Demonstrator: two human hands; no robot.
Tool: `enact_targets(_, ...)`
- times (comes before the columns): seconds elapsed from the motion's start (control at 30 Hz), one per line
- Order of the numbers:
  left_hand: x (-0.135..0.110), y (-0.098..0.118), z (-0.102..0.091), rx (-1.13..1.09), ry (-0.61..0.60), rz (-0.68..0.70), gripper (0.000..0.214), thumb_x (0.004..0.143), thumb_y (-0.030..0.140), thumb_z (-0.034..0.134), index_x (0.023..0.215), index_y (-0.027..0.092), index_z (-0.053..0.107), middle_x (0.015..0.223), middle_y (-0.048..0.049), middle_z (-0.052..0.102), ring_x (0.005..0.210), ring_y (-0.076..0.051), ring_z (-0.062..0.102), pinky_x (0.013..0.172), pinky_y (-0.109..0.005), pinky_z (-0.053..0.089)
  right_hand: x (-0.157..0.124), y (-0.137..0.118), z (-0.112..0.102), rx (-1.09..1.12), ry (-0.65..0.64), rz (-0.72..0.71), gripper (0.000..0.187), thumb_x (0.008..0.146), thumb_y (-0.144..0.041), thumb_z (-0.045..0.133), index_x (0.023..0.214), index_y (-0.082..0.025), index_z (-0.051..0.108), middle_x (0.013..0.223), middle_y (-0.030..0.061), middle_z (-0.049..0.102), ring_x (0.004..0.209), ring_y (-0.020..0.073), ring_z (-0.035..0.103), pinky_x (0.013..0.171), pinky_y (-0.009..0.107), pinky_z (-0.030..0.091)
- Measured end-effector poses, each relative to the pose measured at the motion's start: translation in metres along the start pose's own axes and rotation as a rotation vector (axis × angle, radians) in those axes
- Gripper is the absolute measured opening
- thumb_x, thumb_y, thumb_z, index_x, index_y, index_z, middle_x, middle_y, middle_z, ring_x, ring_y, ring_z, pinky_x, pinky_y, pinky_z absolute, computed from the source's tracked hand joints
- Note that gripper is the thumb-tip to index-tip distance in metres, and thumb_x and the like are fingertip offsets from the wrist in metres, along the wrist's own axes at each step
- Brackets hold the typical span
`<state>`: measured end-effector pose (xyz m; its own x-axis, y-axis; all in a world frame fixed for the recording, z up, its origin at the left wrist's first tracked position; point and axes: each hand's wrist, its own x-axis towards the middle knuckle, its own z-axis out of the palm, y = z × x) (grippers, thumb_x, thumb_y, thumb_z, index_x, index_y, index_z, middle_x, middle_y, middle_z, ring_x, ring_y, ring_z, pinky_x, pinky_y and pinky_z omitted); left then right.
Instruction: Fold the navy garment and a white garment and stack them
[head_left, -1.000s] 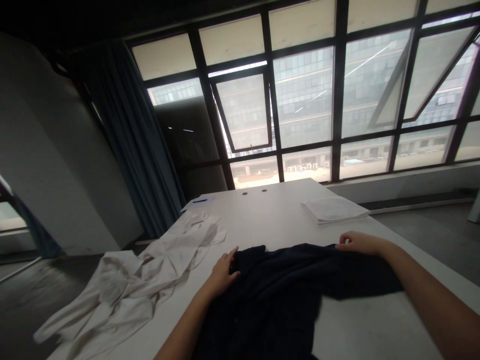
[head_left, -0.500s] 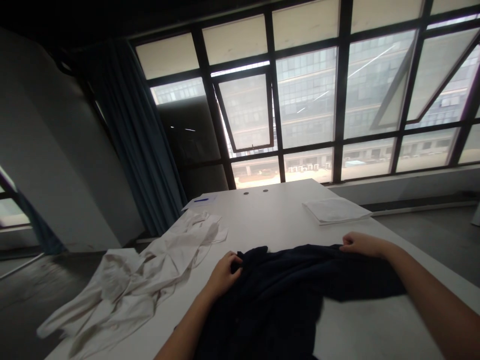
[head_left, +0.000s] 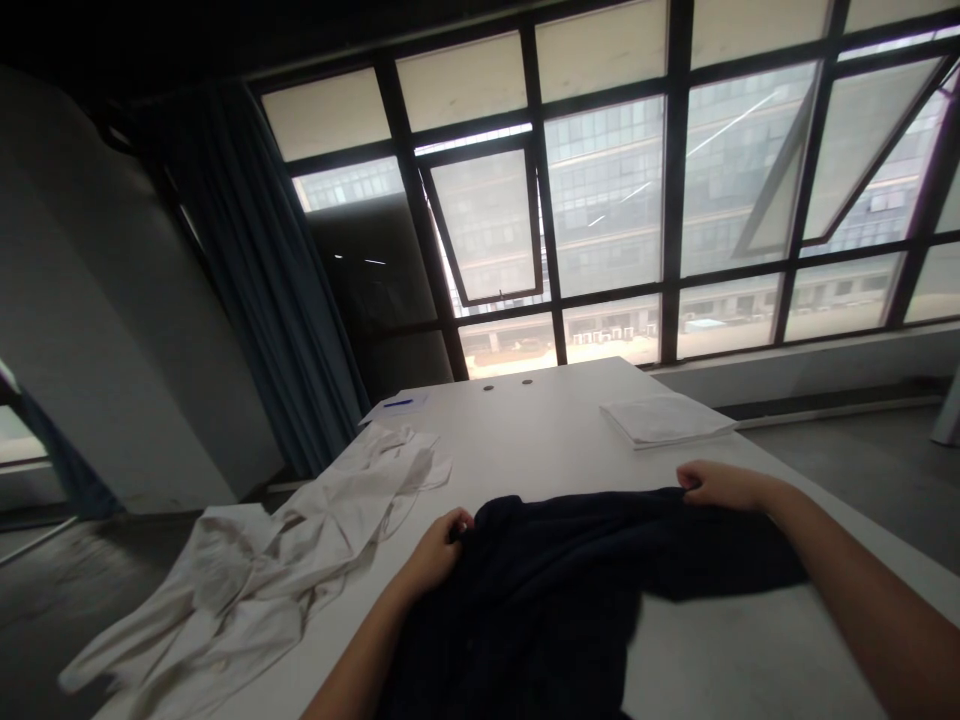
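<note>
A dark navy cloth garment (head_left: pixel 540 600) lies spread on the white table (head_left: pixel 525 430), its far edge raised between my hands. My left hand (head_left: pixel 435 553) is shut on the garment's near left edge, and my right hand (head_left: pixel 716 485) pinches its far right corner. The garment's folds are too dark to make out its shape. A crumpled white garment (head_left: pixel 255 580) lies to the left of my left hand, close but apart from it, and hangs over the table's left edge.
A folded white cloth (head_left: pixel 664 420) lies at the far right of the table. A sheet of paper with a blue pen (head_left: pixel 394 404) sits at the far left corner. Grey floor shows beyond both table edges, and large windows stand behind.
My left hand has gone from spread fingers on the garment to gripping its edge, shifting slightly left. My right hand has moved slightly right, and the garment's far edge looks drawn tighter.
</note>
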<state>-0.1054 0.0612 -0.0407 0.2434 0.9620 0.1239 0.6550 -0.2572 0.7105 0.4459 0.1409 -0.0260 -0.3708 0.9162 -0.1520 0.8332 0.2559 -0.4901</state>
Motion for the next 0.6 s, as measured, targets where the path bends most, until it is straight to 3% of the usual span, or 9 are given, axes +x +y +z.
enact_targets(0.13, -0.006, 0.015, -0.009, -0.008, -0.223, 0.007, 0.013, 0.065, 0.017, 0.045, 0.072, 0.022, 0.055, 0.079, 0.0025, 0.061, 0.079, -0.018, 0.056, 0.072, -0.027, 0.045, -0.002, -0.003, -0.003, 0.007, 0.000, 0.012, 0.016, 0.068, -0.033, 0.061, 0.075, -0.021, 0.054, 0.074, -0.0014, 0.060, 0.071, 0.0178, 0.051, 0.063, 0.029, 0.033)
enact_targets(0.2, -0.008, 0.023, -0.011, 0.003, -0.272, 0.002, 0.014, 0.071, 0.020, 0.042, 0.071, 0.022, 0.056, 0.085, 0.0017, 0.064, 0.083, -0.019, 0.058, 0.077, -0.028, 0.046, -0.003, -0.006, -0.004, 0.007, 0.008, 0.017, 0.016, 0.068, -0.034, 0.061, 0.074, -0.021, 0.053, 0.072, -0.0015, 0.059, 0.069, 0.0176, 0.051, 0.062, 0.029, 0.032)
enact_targets(0.3, -0.010, 0.034, -0.007, 0.072, -0.225, -0.031, 0.014, 0.081, 0.030, 0.045, 0.082, 0.023, 0.056, 0.087, 0.0010, 0.064, 0.083, -0.020, 0.057, 0.075, -0.029, 0.044, -0.003, -0.010, -0.004, 0.011, 0.023, 0.026, 0.016, 0.067, -0.034, 0.061, 0.072, -0.021, 0.052, 0.070, -0.0014, 0.058, 0.069, 0.0178, 0.050, 0.061, 0.029, 0.033)
enact_targets(0.37, -0.012, 0.040, -0.003, 0.185, -0.153, -0.029, 0.016, 0.079, 0.034, 0.055, 0.089, 0.023, 0.053, 0.086, 0.0009, 0.063, 0.080, -0.021, 0.056, 0.070, -0.028, 0.040, -0.004, -0.012, -0.004, 0.014, 0.029, 0.031, 0.017, 0.067, -0.035, 0.062, 0.070, -0.022, 0.052, 0.069, -0.0014, 0.058, 0.069, 0.0181, 0.051, 0.061, 0.029, 0.033)
enact_targets(0.43, -0.014, 0.045, 0.000, 0.273, -0.114, 0.005, 0.020, 0.072, 0.028, 0.061, 0.089, 0.023, 0.051, 0.087, 0.0007, 0.063, 0.079, -0.021, 0.056, 0.068, -0.028, 0.038, -0.005, -0.014, -0.005, 0.014, 0.034, 0.032, 0.018, 0.067, -0.036, 0.062, 0.070, -0.022, 0.052, 0.069, -0.0013, 0.058, 0.069, 0.0181, 0.051, 0.061, 0.029, 0.033)
enact_targets(0.6, -0.016, 0.050, -0.008, 0.259, -0.130, 0.088, 0.014, 0.067, 0.013, 0.050, 0.076, 0.023, 0.046, 0.080, 0.0020, 0.062, 0.078, -0.018, 0.055, 0.069, -0.027, 0.038, -0.010, -0.010, -0.010, 0.024, 0.038, 0.042, 0.021, 0.069, -0.039, 0.064, 0.070, -0.021, 0.053, 0.068, -0.0014, 0.058, 0.067, 0.0176, 0.051, 0.059, 0.029, 0.032)
